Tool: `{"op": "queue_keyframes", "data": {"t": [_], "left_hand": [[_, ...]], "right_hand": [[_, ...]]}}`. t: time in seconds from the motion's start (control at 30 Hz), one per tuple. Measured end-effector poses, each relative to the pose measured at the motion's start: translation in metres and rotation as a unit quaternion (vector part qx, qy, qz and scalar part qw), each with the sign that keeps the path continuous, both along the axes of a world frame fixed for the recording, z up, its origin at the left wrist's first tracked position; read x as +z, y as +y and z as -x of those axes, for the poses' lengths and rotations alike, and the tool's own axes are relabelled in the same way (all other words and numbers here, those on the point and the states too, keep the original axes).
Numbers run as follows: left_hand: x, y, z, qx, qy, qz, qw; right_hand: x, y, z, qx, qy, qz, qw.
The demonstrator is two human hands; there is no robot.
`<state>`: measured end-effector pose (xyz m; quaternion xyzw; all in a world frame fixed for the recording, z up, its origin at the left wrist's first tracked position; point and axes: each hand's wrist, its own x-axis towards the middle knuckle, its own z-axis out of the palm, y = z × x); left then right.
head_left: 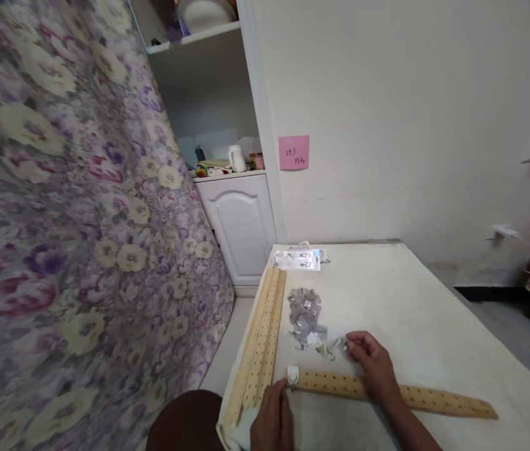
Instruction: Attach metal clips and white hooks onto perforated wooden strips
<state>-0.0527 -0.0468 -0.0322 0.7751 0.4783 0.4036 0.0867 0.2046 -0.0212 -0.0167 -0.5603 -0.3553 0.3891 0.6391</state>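
Note:
A pale wooden strip with rows of holes lies across the near part of the table, with a white hook on its left end. My left hand is at that end, its fingers closed at the strip's edge beside the hook. Reaching over the strip, my right hand pinches a small clear hook with a metal part between thumb and fingertips. Left of it are small torn white scraps and a cluster of clear hook pieces.
Several more perforated strips lie side by side along the left edge of the cloth-covered table. A clear hook package is at the back. A floral curtain hangs on the left, and a brown round seat stands below.

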Motion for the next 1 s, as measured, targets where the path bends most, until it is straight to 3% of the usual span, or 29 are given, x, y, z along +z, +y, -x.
{"op": "queue_keyframes", "data": {"t": [0.1, 0.27, 0.5, 0.7, 0.83, 1.0], "left_hand": [[0.002, 0.0, -0.001, 0.003, -0.002, 0.001, 1.0], [0.0, -0.001, -0.001, -0.005, 0.009, 0.011, 1.0], [-0.001, 0.0, -0.001, -0.003, 0.012, 0.012, 1.0], [0.003, -0.001, -0.003, 0.002, -0.016, 0.032, 0.999], [0.011, -0.004, -0.003, -0.002, -0.037, 0.029, 0.999], [0.025, -0.012, -0.013, -0.014, -0.079, 0.018, 0.997]], "right_hand": [[0.001, 0.002, -0.001, 0.018, 0.054, 0.015, 0.998], [0.002, 0.002, -0.002, 0.025, 0.021, 0.039, 0.999], [-0.001, -0.005, -0.003, -0.037, -0.2, 0.049, 0.978], [0.004, -0.009, 0.002, -0.064, -0.215, -0.011, 0.975], [0.007, -0.011, 0.003, -0.047, -0.154, -0.009, 0.987], [0.02, -0.018, 0.006, 0.016, 0.05, -0.007, 0.999]]}}
